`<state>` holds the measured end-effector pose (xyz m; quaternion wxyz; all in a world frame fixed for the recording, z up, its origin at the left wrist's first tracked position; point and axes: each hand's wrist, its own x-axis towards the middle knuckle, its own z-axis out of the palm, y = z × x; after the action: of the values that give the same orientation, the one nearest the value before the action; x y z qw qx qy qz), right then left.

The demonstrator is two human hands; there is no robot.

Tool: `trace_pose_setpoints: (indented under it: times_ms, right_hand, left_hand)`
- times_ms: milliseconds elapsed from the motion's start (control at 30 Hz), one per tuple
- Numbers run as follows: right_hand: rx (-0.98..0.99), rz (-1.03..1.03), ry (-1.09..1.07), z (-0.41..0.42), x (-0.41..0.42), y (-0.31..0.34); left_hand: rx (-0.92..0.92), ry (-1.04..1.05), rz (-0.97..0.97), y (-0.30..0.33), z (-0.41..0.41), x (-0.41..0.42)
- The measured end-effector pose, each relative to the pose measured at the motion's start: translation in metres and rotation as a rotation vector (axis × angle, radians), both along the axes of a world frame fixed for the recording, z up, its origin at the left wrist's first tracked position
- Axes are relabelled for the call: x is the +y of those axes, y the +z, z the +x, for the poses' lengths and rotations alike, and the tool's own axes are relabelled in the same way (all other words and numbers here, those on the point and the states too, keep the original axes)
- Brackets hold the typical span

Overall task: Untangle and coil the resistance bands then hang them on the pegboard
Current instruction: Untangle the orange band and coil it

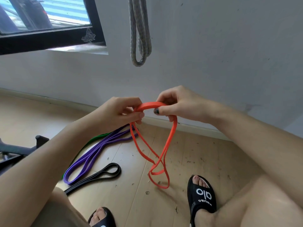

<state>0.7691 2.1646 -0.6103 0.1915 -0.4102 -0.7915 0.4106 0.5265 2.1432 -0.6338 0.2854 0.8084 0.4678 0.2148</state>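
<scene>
We pinch the orange band (151,106) with both hands — left hand (122,112), right hand (176,105) — its loops hanging straight down, crossing twice; the purple band (91,157) lies left of it.

The orange band (165,143) is hanging in doubled loops that are crossing low down, its lowest loop nearly reaching the floor. The purple band (91,154), green band (96,139) and black band (101,175) are lying stretched out side by side on the floor. A grey band (139,35) is hanging folded against the wall.
</scene>
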Motion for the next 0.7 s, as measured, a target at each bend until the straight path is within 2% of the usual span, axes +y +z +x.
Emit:
trace_pose_setpoints:
  times_ms: [200, 333, 500, 700]
  right_hand:
    - [0.09, 0.0, -0.048, -0.005, -0.003, -0.002]
    - [0.153, -0.016, -0.051, -0.009, -0.005, 0.0]
    - [0.143, 0.009, -0.043, -0.015, -0.008, -0.001]
    - [0.154, 0.066, -0.082, -0.014, -0.006, -0.001]
  left_hand:
    - [-0.005, -0.005, -0.008, -0.005, 0.002, 0.0]
    - [-0.089, 0.005, -0.066, -0.008, 0.006, -0.001]
    - [-0.131, -0.04, -0.083, -0.013, 0.017, -0.006]
    - [-0.205, 0.002, -0.124, -0.017, 0.017, -0.003]
